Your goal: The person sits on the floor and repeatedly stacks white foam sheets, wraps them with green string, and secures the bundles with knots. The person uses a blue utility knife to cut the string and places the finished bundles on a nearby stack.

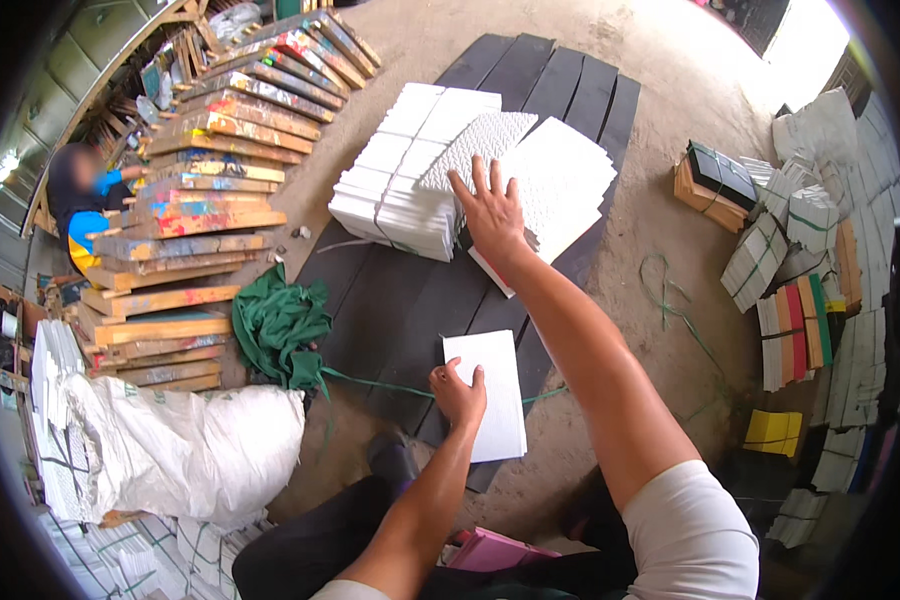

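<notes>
My right hand [492,212] reaches far forward, fingers spread, and touches a textured white sheet [482,145] between a bundled block of white sheets [398,165] and a fanned pile of white sheets [565,170]. Closer to me, a small stack of white sheets [495,410] lies near the end of the dark boards [370,330]. Its left edge is in my left hand [458,397], thumb on top and fingers curled at the side. Green twine [380,382] runs out from both sides of this small stack; its middle is hidden.
Paint-stained wooden frames [200,190] line the left, with a person [85,205] behind them. A green cloth [280,325] and white sack [190,440] lie at left. Tied bundles [795,330] and a yellow stack [773,432] stand right. Something pink [500,550] is near my legs.
</notes>
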A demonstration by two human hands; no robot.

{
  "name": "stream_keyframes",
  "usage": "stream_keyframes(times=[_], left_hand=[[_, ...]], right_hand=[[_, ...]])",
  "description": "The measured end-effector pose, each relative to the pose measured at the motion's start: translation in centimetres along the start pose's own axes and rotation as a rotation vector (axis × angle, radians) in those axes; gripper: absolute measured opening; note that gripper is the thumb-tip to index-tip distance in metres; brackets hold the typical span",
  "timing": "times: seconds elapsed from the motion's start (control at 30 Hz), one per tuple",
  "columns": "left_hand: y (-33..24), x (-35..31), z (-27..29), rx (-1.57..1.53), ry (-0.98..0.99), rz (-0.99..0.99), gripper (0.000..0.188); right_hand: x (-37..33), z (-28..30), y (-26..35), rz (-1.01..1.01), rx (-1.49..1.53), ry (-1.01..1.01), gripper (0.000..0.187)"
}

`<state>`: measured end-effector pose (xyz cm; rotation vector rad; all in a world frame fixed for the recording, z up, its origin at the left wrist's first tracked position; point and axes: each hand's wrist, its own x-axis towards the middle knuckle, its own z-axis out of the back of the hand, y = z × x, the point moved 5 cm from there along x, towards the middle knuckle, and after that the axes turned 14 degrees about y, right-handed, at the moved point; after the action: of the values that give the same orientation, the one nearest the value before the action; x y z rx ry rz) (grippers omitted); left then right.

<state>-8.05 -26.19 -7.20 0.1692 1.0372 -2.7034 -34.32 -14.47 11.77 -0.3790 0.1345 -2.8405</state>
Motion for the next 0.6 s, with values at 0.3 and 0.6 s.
stream_keyframes(times=[0.3,0.6], left_hand=[[-4.9,10.7,2.7,-0.710,0.118,-0.070,0.031],[-21.8,22.7,7.5,0.120,-0.030,-0.484,0.072]], right_hand=[[-3.0,-0.7,-9.4,-0.121,-0.024,-0.264,0.050],[-11.3,6.4,-15.6,-0.318,0.577,-0.762,0.030]])
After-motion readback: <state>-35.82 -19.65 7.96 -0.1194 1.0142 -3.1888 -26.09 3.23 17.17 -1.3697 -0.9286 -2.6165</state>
